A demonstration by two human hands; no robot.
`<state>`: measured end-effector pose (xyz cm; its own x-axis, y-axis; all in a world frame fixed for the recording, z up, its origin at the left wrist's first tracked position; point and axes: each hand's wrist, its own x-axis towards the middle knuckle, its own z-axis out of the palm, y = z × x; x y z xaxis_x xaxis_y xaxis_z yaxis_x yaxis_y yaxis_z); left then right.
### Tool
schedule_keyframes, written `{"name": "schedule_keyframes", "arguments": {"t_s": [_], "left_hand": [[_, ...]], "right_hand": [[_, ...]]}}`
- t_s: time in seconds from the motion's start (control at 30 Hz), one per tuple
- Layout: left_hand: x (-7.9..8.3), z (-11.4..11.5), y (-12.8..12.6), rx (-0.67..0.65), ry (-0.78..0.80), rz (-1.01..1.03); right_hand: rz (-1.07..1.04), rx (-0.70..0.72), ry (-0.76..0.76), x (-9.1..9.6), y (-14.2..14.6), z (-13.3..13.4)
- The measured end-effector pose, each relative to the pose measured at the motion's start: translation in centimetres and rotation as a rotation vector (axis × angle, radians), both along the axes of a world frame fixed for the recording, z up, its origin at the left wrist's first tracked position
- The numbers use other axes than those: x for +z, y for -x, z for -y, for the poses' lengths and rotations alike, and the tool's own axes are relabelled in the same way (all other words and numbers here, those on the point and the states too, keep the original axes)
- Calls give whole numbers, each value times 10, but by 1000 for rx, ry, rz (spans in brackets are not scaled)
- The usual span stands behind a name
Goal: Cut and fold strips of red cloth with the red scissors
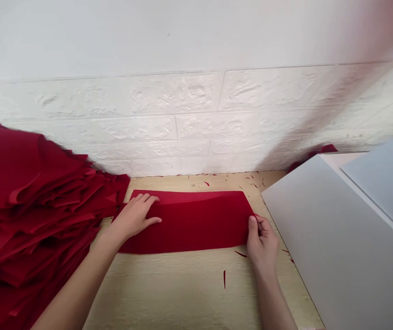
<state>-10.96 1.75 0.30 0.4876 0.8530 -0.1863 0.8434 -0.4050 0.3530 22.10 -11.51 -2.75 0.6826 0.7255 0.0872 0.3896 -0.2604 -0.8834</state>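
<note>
A long red sheet, which could be fabric or paper, lies across the light wooden tabletop. A lighter red band runs along its far edge. My left hand rests on the sheet's left end, fingers stretched out and thumb apart. At the right end, my right hand pinches the sheet's edge between thumb and fingers. That edge is slightly raised. Part of the sheet's left end is hidden under my left hand and wrist.
A tall, messy pile of red sheets fills the left side. On the right stands a large white box-like object. Thin red scraps are scattered about the tabletop. A white brick-patterned wall rises behind.
</note>
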Motion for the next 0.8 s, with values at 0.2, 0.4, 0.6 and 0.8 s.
{"name": "schedule_keyframes", "arguments": {"t_s": [0.2, 0.4, 0.6, 0.8], "left_hand": [[13, -10, 5, -70, 70, 91], [16, -33, -11, -111, 77, 242], [-3, -51, -17, -142, 30, 169], [-3, -44, -14, 69, 131, 89]], "right_hand": [[39, -32, 22, 1, -1, 2], [-34, -48, -55, -1, 1, 1], [-89, -41, -160, -6, 3, -1], [-81, -54, -136, -4, 2, -2]]}}
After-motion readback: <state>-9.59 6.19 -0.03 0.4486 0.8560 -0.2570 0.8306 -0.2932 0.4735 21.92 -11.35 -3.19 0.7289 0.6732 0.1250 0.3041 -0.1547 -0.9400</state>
